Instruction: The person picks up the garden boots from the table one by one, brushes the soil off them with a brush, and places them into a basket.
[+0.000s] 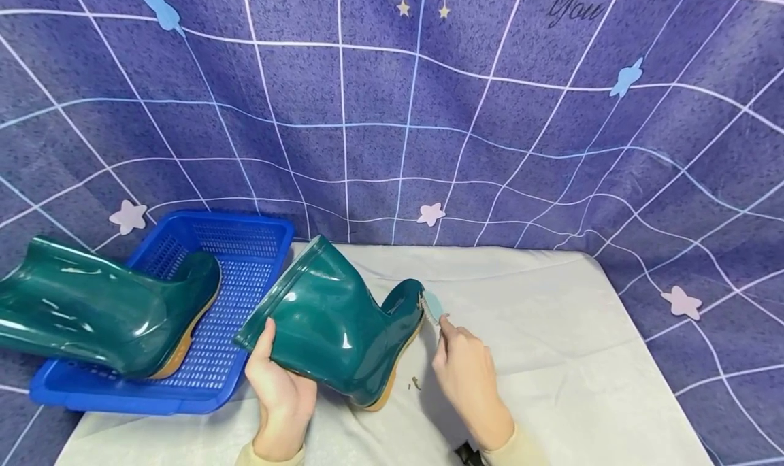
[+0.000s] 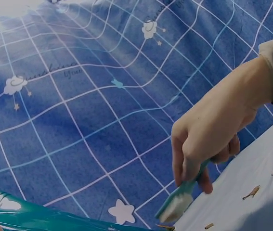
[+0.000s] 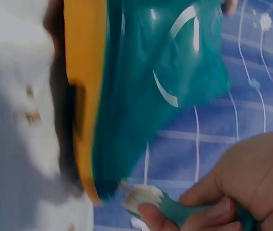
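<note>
A glossy green rubber boot with a tan sole is tilted above the table, its toe pointing right. My left hand grips its shaft near the top opening, thumb on the outside; the other fingers are partly hidden. In my right hand is a teal-handled scrub brush, held by the handle. The brush's pale bristles meet the boot's toe in the right wrist view. Brown bits of dirt lie on the white cloth below the toe.
At the left, a blue plastic basket stands with a second green boot lying across it. A white cloth covers the table. Behind hangs a purple-blue grid-patterned curtain. A small black object shows by the right sleeve.
</note>
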`<state>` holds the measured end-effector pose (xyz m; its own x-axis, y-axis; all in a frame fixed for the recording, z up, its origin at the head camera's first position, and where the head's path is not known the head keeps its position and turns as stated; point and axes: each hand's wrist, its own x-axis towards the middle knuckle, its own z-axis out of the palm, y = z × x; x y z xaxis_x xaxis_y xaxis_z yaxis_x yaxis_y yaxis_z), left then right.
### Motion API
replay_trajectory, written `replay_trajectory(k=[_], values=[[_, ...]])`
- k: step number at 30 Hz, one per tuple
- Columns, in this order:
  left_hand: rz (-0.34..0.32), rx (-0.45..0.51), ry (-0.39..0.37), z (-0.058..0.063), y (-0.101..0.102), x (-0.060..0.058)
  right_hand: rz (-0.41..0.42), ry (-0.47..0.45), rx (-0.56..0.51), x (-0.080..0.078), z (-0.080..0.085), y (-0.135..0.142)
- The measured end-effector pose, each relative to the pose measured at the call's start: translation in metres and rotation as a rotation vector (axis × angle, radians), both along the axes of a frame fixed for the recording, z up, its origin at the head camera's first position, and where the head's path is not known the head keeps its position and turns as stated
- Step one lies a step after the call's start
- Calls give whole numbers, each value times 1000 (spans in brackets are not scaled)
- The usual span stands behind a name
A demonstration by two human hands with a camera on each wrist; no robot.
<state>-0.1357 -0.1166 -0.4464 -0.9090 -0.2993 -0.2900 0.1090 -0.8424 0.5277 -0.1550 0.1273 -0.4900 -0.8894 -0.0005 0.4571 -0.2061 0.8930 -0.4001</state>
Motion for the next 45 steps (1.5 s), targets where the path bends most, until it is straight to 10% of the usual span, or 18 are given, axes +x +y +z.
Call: replay_trajectory(k=[9,17,37,45], values=[[-18,-12,6,1,4,0,-14,150,150,-9,-37,-14],[-4,-9,4,1,1,0,48,44,-5,-8,-22,-5],[7,-13,-17,2,0,-1,92,70,-2,-3,-14,-10],[-14,-35,-10,2,0,0,-50,38,17,-12,-10,13]])
